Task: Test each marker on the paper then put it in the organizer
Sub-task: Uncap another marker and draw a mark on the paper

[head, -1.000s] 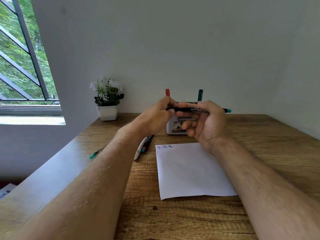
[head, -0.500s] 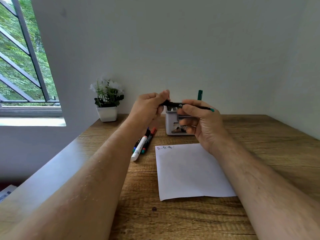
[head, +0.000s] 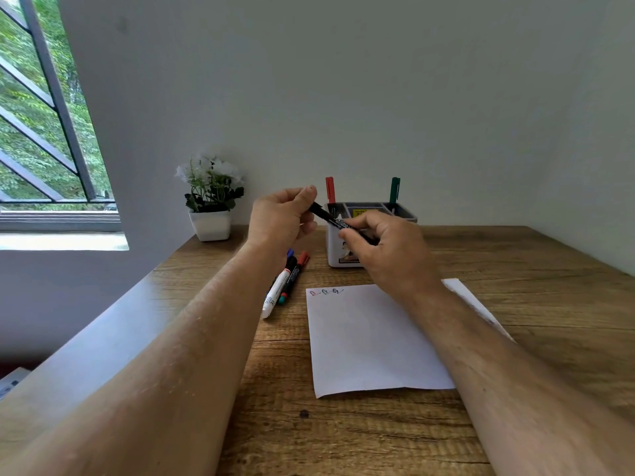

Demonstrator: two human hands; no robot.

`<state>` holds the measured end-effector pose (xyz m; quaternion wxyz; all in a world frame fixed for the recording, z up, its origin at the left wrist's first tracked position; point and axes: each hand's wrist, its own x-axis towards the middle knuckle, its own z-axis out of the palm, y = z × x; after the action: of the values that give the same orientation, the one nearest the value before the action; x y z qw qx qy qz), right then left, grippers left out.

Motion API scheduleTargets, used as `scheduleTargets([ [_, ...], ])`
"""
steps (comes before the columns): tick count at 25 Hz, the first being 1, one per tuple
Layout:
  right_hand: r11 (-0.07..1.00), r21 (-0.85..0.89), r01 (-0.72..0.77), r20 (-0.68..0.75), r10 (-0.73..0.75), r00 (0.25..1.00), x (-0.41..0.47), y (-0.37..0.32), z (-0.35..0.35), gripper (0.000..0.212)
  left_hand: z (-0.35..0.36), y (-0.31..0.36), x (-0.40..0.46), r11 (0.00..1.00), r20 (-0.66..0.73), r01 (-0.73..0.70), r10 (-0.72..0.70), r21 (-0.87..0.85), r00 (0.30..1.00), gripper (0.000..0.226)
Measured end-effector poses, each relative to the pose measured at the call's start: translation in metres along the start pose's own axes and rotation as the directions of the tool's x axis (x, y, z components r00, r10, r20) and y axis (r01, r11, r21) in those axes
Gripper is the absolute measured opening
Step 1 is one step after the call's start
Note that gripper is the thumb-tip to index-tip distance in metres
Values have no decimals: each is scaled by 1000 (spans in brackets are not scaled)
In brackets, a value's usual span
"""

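Wooden desk (head: pixel 515 269) against a pale wall, with a window at my left. I see the black marker (head: pixel 338 222) held above the desk in front of the organizer (head: pixel 336 249), the left hand (head: pixel 281 218) pinching its upper end between thumb and fingers, the right hand (head: pixel 388 249) curled round its lower barrel. Its long axis slants from upper left down to lower right; I cannot tell which end carries the tip, since both are covered. My worry: if the cap comes away with a jerk, the marker could slip and streak the desk, or knock the organizer, where a red marker (head: pixel 330 190) and a green marker (head: pixel 394 191) stand upright. Below my hands lies the paper (head: pixel 371 345), three small scribbles along its top edge. Untested loose markers (head: pixel 287 280) lie just left of it.
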<state>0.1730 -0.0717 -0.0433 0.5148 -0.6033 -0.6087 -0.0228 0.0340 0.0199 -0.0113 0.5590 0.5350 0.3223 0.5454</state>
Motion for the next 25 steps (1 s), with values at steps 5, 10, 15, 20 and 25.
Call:
scheduleTargets([
  [5,999,-51,5,53,-2,999,1,3,2,21,3,-2,1,998,14,-19,20,-60,1000,24],
  [10,999,-34,-13,88,16,996,2,2,4,25,0,-2,0,998,35,1,1,-64,999,22],
  [15,999,-18,-32,95,33,995,1,2,1,27,2,-2,-2,993,97,28,-17,-117,995,20],
  [20,999,-12,-47,98,48,994,1,4,1,28,4,-2,-6,990,130,36,-18,-140,991,26],
  [25,996,-85,-18,60,23,998,3,5,5,30,15,-4,-12,997,231,-33,48,-68,972,59],
])
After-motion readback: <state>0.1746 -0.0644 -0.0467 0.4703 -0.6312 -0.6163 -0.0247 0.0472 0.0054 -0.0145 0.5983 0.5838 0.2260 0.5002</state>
